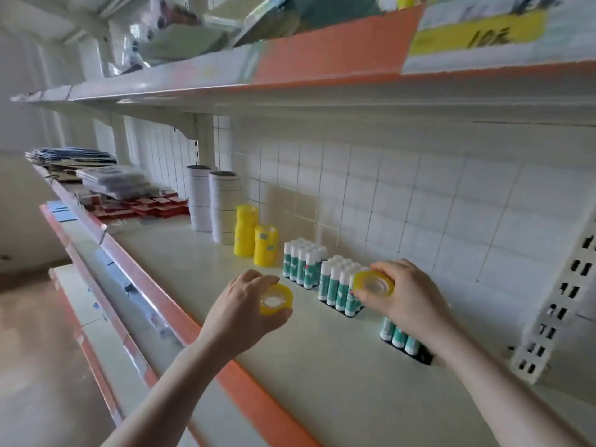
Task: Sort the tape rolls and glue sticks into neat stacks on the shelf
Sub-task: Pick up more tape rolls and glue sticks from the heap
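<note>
My left hand (240, 309) grips a yellow tape roll (276, 300) above the shelf (306, 366), fingers curled round its rim. My right hand (404, 296) holds a second yellow tape roll (374, 283) over a block of green-and-white glue sticks (338, 287). Another block of glue sticks (301, 261) stands behind it, and a third block (400, 338) is partly hidden under my right wrist. Two stacks of yellow tape rolls (246, 230) (266, 245) stand further back on the shelf.
Two tall stacks of white tape rolls (222, 208) stand against the tiled back wall. Red boxes (151, 206) and flat packets (113, 182) lie at the far left. An upper shelf (290, 82) overhangs. The orange front edge (206, 343) runs along the shelf; a perforated bracket (554, 304) stands at right.
</note>
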